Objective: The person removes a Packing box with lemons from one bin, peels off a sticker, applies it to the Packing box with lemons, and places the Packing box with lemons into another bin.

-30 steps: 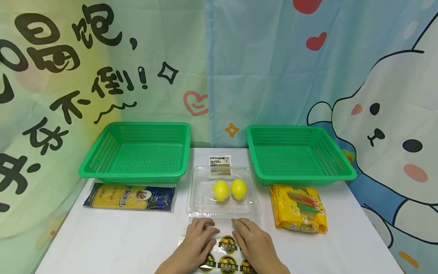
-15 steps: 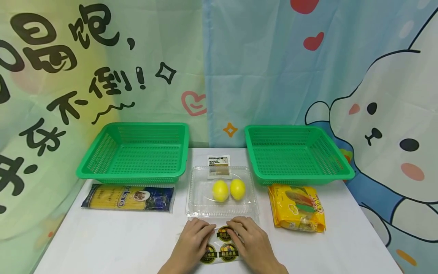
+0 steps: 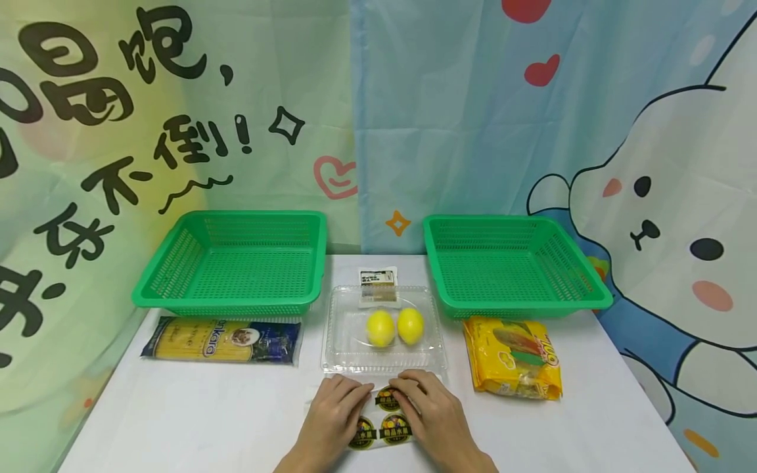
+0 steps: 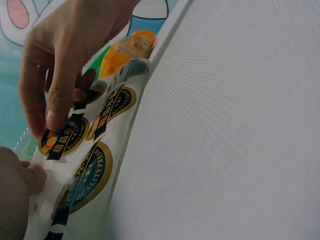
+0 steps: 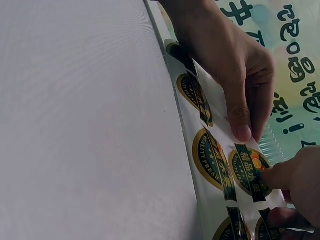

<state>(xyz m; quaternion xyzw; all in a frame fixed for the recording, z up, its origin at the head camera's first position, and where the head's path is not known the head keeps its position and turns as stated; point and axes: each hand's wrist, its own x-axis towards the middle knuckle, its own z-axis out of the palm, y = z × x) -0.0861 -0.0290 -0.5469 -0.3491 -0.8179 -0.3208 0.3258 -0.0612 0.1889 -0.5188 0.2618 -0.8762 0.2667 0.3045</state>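
A sheet of round black-and-gold fruit stickers [image 3: 383, 420] lies between the two hands at the front of the table. My left hand [image 3: 332, 417] grips its left part, thumb on the sheet and fingers at the far edge, as the right wrist view shows. On the other side, my right hand [image 3: 434, 414] pinches the sheet at the upper sticker [image 5: 248, 172], its thumb tip over the printed fruit. Just beyond the hands is a clear plastic clamshell box [image 3: 349, 335]. Two yellow lemons [image 3: 380, 328] [image 3: 411, 326] show at the box.
Green baskets stand at the back left [image 3: 260, 282] and back right [image 3: 497, 282]. A spaghetti packet [image 3: 221, 340] lies left, a yellow food packet [image 3: 513, 360] right. Behind the box is a small labelled sachet [image 3: 378, 277]. A printed curtain [image 3: 390, 131] hangs behind the table.
The sticker sheet has slid away from me, toward the clamshell box. My right hand has shifted slightly left, bringing its fingertips onto the upper sticker. The last half second shows little movement.
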